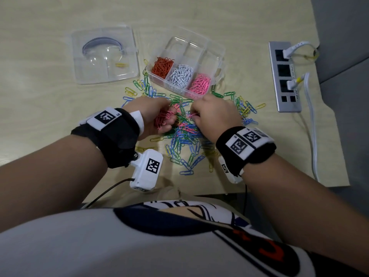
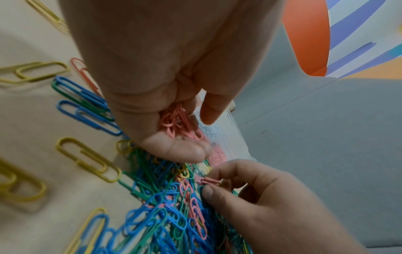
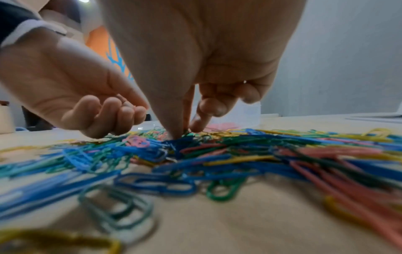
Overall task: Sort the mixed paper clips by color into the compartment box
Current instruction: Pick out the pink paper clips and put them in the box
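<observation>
A pile of mixed paper clips (image 1: 183, 134) in blue, green, yellow and pink lies on the table. My left hand (image 1: 157, 116) hovers over it, fingers curled round a bunch of pink clips (image 2: 178, 120). My right hand (image 1: 211, 114) pinches one pink clip (image 2: 210, 181) between thumb and forefinger at the top of the pile. The clear compartment box (image 1: 215, 50) stands just behind, with orange clips (image 1: 161, 65), white clips (image 1: 180, 74) and pink clips (image 1: 200, 84) in its near row. Its far row looks bare.
A clear lid (image 1: 105, 54) with a yellow clip on it lies to the left of the box. At the right, near the table's edge, sits a grey socket strip (image 1: 284, 76) with white cables (image 1: 311, 124). Loose clips (image 1: 137, 86) spread around the box.
</observation>
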Available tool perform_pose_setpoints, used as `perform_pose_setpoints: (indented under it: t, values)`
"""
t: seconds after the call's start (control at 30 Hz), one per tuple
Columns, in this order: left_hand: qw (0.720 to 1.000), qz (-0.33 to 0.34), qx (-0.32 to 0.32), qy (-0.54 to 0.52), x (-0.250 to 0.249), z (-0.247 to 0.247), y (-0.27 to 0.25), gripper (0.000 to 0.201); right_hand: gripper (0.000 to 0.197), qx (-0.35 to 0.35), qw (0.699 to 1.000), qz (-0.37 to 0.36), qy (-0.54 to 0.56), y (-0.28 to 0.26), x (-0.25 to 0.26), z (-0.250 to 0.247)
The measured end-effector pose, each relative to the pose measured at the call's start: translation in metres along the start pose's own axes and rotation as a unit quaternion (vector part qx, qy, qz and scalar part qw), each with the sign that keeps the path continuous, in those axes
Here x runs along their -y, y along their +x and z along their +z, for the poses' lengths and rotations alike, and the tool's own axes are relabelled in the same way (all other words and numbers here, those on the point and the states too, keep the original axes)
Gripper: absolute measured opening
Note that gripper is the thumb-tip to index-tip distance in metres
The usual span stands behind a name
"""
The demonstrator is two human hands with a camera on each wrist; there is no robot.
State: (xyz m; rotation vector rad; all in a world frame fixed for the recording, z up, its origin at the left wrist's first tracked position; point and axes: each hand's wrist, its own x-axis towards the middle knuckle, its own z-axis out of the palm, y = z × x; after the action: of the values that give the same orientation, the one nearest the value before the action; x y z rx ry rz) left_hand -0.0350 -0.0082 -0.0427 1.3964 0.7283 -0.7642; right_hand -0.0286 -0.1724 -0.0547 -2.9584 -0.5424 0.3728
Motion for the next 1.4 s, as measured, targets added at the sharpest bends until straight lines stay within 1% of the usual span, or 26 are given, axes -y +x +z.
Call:
perform_pose_setpoints:
  t: [0.1,0.2,0.23,0.3,0.37,0.4,0.43,0.47,0.5,0.53,0.6,0.67,0.73,0.8,0.97,1.13,1.2,1.27,1.33,1.4]
  values:
    - [1.000,-0.003,-0.008,0.004,0.001,0.000,0.000,0.036,0.024,-0.013,1.000,0.004,-0.008,0.003,-0.002,-0.002]
    - [1.000,-0.006,-0.010,-0.007,0.002,0.000,0.001,0.038,0.027,-0.032,0.999,0.011,0.016,0.002,-0.004,-0.007]
    - [1.000,-0.006,-0.008,-0.014,0.002,0.000,0.001,0.039,0.028,-0.038,0.999,0.004,0.033,0.001,-0.002,-0.009]
    - [0.999,-0.004,0.001,-0.040,0.001,0.001,0.002,0.038,0.026,-0.044,0.995,-0.033,0.087,-0.002,0.008,-0.012]
    - [0.997,0.000,0.003,-0.073,-0.001,0.002,0.002,0.027,0.023,-0.051,0.988,-0.072,0.129,-0.003,0.022,-0.012]
    - [0.997,-0.001,0.005,-0.079,-0.002,0.002,0.002,0.022,0.020,-0.061,0.983,-0.070,0.158,-0.002,0.027,-0.012]
    - [0.997,-0.004,0.006,-0.076,-0.002,0.001,0.001,0.023,0.018,-0.076,0.977,-0.052,0.194,0.000,0.030,-0.012]
    - [0.998,-0.009,0.005,-0.068,-0.002,-0.001,0.001,0.027,0.016,-0.086,0.972,-0.030,0.218,0.004,0.030,-0.012]
    - [0.998,-0.015,-0.001,-0.059,-0.002,-0.004,0.001,0.032,0.018,-0.079,0.974,-0.013,0.213,0.008,0.029,-0.012]
    - [0.998,-0.019,-0.006,-0.053,-0.002,-0.006,0.001,0.035,0.021,-0.052,0.983,-0.005,0.175,0.013,0.028,-0.011]
    - [0.999,-0.023,-0.016,-0.046,-0.001,-0.010,0.000,0.037,0.026,0.017,0.996,-0.005,0.088,0.021,0.025,-0.007]
    - [0.999,-0.022,-0.024,-0.044,-0.001,-0.014,0.000,0.037,0.027,0.042,0.998,0.008,0.048,0.024,0.023,-0.005]
    - [0.999,-0.018,-0.026,-0.041,-0.002,-0.017,0.000,0.036,0.025,0.034,0.998,0.022,0.040,0.025,0.022,-0.004]
    - [0.999,-0.015,-0.027,-0.038,-0.002,-0.018,0.000,0.036,0.023,0.020,0.998,0.029,0.055,0.025,0.023,-0.003]
    - [0.999,-0.012,-0.021,-0.025,-0.003,-0.014,-0.001,0.036,0.019,0.044,0.998,-0.001,0.038,0.032,0.028,-0.003]
    - [1.000,-0.005,-0.015,-0.013,-0.007,-0.014,-0.001,0.037,0.019,0.027,0.999,-0.018,-0.003,0.031,0.020,-0.005]
    - [1.000,-0.003,-0.015,-0.010,-0.008,-0.014,0.001,0.037,0.021,0.016,0.999,-0.007,0.032,0.027,0.015,-0.008]
    - [1.000,-0.002,-0.013,-0.007,-0.008,-0.014,0.002,0.037,0.020,-0.017,0.995,-0.003,0.101,0.021,0.012,-0.011]
    - [1.000,-0.002,-0.006,-0.007,-0.009,-0.011,0.003,0.038,0.016,-0.057,0.977,-0.006,0.204,0.015,0.013,-0.012]
    - [1.000,-0.001,0.005,-0.015,-0.009,-0.008,0.003,0.040,0.017,-0.069,0.953,-0.001,0.295,0.011,0.018,-0.013]
